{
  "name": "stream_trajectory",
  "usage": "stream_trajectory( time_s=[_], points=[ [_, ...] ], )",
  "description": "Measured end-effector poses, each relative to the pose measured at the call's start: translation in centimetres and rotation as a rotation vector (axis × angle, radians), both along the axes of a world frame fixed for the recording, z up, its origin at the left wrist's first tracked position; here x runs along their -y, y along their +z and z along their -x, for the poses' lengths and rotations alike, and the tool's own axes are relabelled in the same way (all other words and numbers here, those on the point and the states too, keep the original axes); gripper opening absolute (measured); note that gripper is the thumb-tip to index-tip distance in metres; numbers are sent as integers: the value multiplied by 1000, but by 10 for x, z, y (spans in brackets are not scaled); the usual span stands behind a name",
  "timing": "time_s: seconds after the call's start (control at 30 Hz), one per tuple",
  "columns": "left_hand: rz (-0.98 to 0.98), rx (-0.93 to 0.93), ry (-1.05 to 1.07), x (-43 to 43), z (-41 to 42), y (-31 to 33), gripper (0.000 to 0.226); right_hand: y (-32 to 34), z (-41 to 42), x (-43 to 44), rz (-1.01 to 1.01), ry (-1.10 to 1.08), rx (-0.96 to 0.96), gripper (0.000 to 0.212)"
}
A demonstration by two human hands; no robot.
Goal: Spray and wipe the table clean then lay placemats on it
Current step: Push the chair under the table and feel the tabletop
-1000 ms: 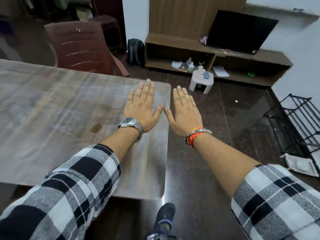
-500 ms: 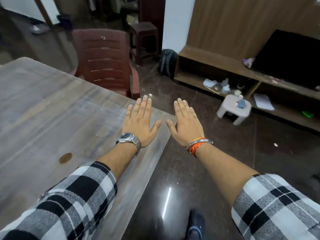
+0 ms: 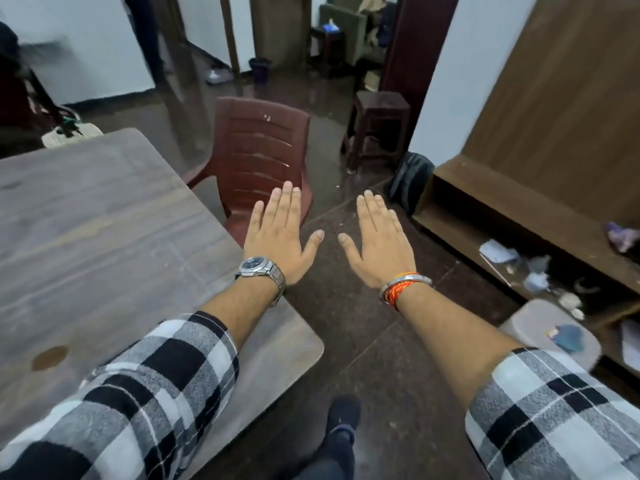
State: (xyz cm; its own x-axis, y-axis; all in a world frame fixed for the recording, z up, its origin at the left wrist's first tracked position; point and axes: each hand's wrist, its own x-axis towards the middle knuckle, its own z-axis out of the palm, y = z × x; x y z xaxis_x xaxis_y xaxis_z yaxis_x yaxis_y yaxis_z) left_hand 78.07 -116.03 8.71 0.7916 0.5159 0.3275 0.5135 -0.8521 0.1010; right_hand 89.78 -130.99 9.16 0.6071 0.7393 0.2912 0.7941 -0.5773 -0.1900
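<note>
Both hands empty, fingers straight, palms down: left hand just past table edge, right hand over floor. Table at left: hard, smooth, prob heavy, so no grip needed, just flat wiping. Brown stain near front. No spray, cloth or mats in view.

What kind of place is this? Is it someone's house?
Most likely a living or dining room in a home: a large table, a maroon plastic chair beside it, and a low wooden shelf unit against the wall holding small household clutter.
</note>
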Motion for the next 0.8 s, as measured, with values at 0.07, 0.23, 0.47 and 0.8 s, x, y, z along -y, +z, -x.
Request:
stream_trajectory(
  time_s=[0.07, 0.23, 0.47, 0.8],
  points=[
    [-19, 6, 34, -16, -41, 4, 81, 2, -43, -17, -5, 28, 21, 73],
    [1, 14, 131, -75, -166, 8, 82, 8, -179, -75, 23, 103, 33, 73],
    [0, 30, 322, -150, -297, 24, 82, 26, -336, -167, 3, 256, 13, 73],
    [-21, 9, 610, -247, -457, 23, 82, 32, -521, -340, 24, 622, 90, 75]
  ],
)
